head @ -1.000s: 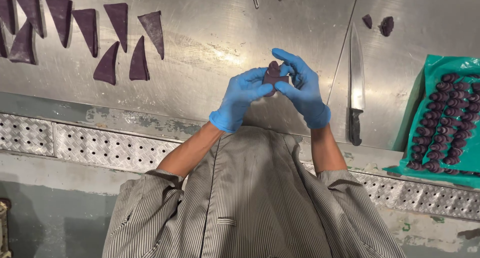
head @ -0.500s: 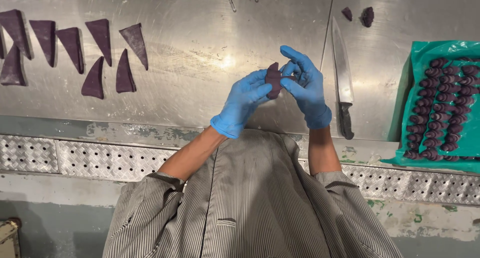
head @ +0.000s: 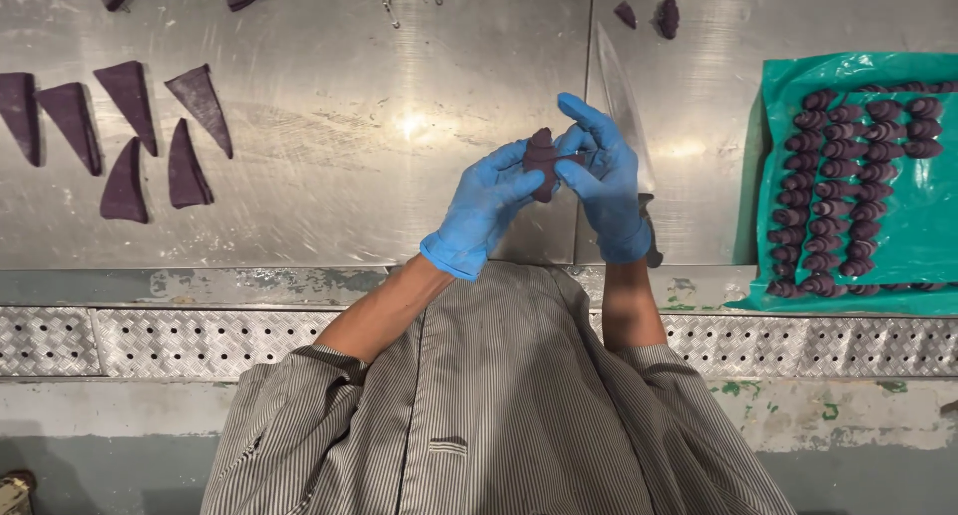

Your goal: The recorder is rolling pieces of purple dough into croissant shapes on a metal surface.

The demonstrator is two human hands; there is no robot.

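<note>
Both my hands wear blue gloves and are raised above a steel table (head: 379, 96). Between them is a rolled piece of dark purple dough (head: 540, 161). My left hand (head: 486, 206) grips it from the left with thumb and fingers. My right hand (head: 599, 171) pinches its right side, upper fingers spread. Several flat purple dough triangles (head: 150, 141) lie on the table at the far left.
A green tray (head: 928, 246) at the right holds rows of several rolled purple pieces (head: 848, 196). A large knife (head: 619, 86) lies on the table behind my right hand. Two small dough scraps (head: 654, 16) sit at the top. A perforated metal ledge (head: 170, 340) runs along the table's near edge.
The view has shifted a little, so the table and tray sit lower and further left in frame. My hands keep turning the dough roll between the fingers, still held up at the centre.
</note>
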